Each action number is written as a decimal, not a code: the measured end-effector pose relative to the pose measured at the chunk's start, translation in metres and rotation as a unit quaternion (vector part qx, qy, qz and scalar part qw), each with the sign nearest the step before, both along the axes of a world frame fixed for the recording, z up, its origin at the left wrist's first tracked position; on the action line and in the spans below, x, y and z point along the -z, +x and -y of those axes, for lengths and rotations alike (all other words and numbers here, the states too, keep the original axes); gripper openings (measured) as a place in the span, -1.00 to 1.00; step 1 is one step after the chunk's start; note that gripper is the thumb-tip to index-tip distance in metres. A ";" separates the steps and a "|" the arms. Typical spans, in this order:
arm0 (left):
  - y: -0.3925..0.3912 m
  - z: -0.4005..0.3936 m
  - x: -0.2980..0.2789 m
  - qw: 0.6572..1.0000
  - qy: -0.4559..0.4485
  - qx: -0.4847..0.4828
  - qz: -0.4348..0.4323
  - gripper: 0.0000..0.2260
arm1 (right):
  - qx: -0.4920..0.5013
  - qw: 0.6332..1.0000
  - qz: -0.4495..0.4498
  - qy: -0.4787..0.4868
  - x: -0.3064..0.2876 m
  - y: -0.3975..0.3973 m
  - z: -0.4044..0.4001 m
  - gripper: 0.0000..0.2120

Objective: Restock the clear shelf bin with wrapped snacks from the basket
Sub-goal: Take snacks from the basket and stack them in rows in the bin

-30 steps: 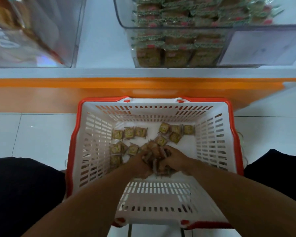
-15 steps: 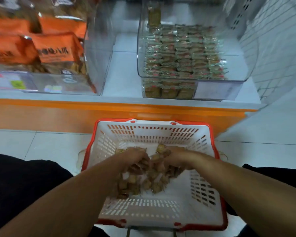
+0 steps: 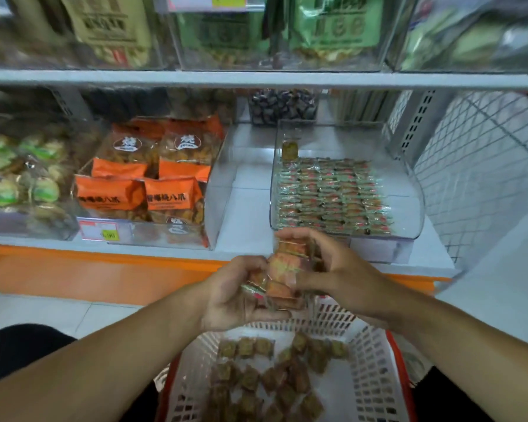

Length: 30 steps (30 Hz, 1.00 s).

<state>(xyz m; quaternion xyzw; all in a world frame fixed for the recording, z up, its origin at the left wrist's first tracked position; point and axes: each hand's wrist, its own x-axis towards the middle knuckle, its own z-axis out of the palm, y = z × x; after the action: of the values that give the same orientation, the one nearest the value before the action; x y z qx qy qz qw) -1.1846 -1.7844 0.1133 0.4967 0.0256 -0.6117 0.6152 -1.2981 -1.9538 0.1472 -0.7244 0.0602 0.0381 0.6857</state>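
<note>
Both hands hold a bunch of wrapped snacks (image 3: 282,271) between them, above the basket's far rim and just in front of the shelf edge. My left hand (image 3: 235,296) cups the bunch from below and the left. My right hand (image 3: 333,269) curls round it from the right. The white basket with a red rim (image 3: 372,360) sits on the floor below, with several small wrapped snacks (image 3: 265,379) loose on its bottom. The clear shelf bin (image 3: 409,190) stands on the lowest shelf, up and to the right of my hands, with rows of the same snacks (image 3: 333,196) inside.
Left of that bin stands another clear bin of orange snack bags (image 3: 144,190). Further left are green wrapped goods (image 3: 13,184). An upper shelf (image 3: 256,79) carries bagged goods. A white wire grid panel (image 3: 485,166) closes the shelf's right end. My dark-clothed knees flank the basket.
Both hands have risen out of the basket with a bunch of snacks, up toward the shelf edge. The view has tilted up, showing more of the shelves.
</note>
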 end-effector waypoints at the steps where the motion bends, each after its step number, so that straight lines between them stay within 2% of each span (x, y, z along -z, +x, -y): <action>1: -0.001 -0.002 -0.005 1.000 -0.013 -0.010 -0.007 -0.64 | 0.007 1.000 0.010 0.000 -0.001 0.002 0.000 -0.50; 4: -0.005 -0.005 -0.015 0.996 -0.081 -0.021 -0.020 -0.49 | 0.037 0.999 0.033 0.010 0.001 0.007 -0.001 -0.48; 6: -0.011 -0.001 -0.019 0.993 -0.114 -0.024 -0.020 -0.46 | 0.053 0.997 0.055 -0.001 0.007 0.008 -0.004 -0.47; 10: -0.020 0.009 -0.012 0.991 -0.104 -0.079 0.004 -0.49 | 0.038 0.994 0.071 -0.071 0.018 0.007 -0.009 -0.46; 12: -0.021 0.013 -0.010 0.990 -0.103 -0.096 0.020 -0.47 | 0.049 0.994 0.078 -0.064 0.020 0.008 -0.008 -0.51; 17: -0.021 0.019 -0.012 0.986 -0.113 -0.113 0.037 -0.74 | 0.108 0.987 0.092 -0.074 0.017 0.011 -0.004 -0.71; 21: -0.023 0.020 -0.015 0.985 -0.127 -0.111 0.047 -0.73 | 0.152 0.980 0.081 -0.101 0.017 0.010 0.000 -0.69; 25: -0.024 0.019 -0.015 0.985 -0.111 -0.124 0.055 -0.70 | 0.175 0.981 0.052 -0.070 0.009 0.008 0.007 -0.81; 30: -0.031 0.019 -0.010 0.985 -0.103 -0.134 -0.021 -0.78 | 0.260 0.959 0.101 -0.059 0.004 0.004 0.002 -0.83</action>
<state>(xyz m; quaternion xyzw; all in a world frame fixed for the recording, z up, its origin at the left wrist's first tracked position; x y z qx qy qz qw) -1.2152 -1.8036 0.1233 0.4096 0.0413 -0.5337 0.7387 -1.2940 -1.9558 0.1431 -0.7233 0.1789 -0.2180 0.6303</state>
